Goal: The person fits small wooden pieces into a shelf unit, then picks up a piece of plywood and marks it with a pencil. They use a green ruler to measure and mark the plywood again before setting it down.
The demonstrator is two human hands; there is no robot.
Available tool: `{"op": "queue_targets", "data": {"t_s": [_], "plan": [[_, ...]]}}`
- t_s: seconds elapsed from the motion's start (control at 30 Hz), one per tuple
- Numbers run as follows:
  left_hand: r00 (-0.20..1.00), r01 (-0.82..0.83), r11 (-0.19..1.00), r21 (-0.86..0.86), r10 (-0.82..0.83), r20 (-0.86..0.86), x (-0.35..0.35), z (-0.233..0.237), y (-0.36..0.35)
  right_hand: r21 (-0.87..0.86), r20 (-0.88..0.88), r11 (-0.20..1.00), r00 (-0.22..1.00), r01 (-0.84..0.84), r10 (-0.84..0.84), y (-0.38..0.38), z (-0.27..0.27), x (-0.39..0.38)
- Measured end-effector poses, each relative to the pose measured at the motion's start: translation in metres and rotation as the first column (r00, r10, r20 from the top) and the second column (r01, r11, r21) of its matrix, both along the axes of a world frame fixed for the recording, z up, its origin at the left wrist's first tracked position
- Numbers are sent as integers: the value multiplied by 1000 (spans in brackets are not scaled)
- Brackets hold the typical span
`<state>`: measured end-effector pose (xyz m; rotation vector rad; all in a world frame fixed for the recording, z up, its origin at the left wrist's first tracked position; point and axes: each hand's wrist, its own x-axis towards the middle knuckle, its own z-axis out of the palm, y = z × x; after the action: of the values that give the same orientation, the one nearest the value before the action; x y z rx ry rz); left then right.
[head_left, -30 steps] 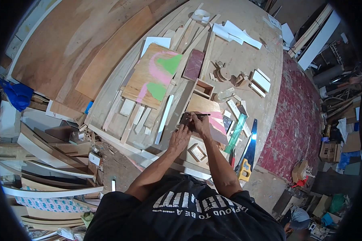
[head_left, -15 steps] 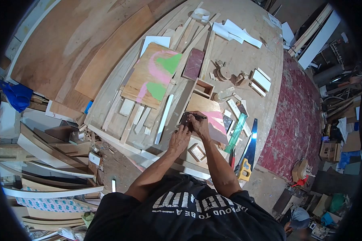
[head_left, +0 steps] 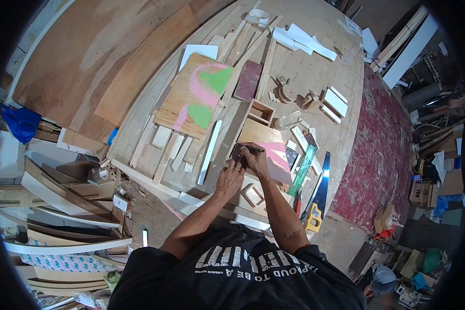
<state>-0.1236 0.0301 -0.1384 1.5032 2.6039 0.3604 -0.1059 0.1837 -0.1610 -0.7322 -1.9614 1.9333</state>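
Note:
My right hand (head_left: 257,161) is closed around a slim black pen-like tool (head_left: 258,150), held nearly level over the work. Close against it, my left hand (head_left: 231,175) has its fingertips bent onto a small dark flat piece (head_left: 237,152), whose outline is partly covered by both hands. Under and beside the right hand lies a plywood board with pink paint (head_left: 275,150). A small wooden frame (head_left: 253,196) sits just below my hands, and an open wooden box (head_left: 262,112) is above them.
A hand saw with a yellow handle (head_left: 313,219) and a green translucent strip (head_left: 303,169) lie to the right. A pink-and-green painted board (head_left: 191,95) and a white strip (head_left: 210,152) are left. Curved panels (head_left: 62,199) are stacked at the lower left; a person (head_left: 382,279) is at lower right.
Both hands stay at nearly the same spot. The right hand and the black tool have shifted very slightly; the view has tilted a little.

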Motion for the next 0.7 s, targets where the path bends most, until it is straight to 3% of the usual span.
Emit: {"op": "queue_targets", "data": {"t_s": [0.2, 0.4, 0.63, 0.7], "plan": [[1000, 8, 999, 35, -7, -15, 0, -8, 0, -46, 32, 999, 999, -8, 10, -1, -2, 0], [999, -5, 999, 43, 6, -34, 1, -3, -2, 28, -11, 999, 1000, 20, -20, -2, -1, -1], [999, 6, 999, 41, -5, -36, 2, -11, -2, 107, 46, 994, 999, 25, -30, -2, 1, -2], [994, 11, 998, 60, -5, -105, 2, -10, -3, 145, 79, 989, 997, 14, -26, -1, -2, -1]]}}
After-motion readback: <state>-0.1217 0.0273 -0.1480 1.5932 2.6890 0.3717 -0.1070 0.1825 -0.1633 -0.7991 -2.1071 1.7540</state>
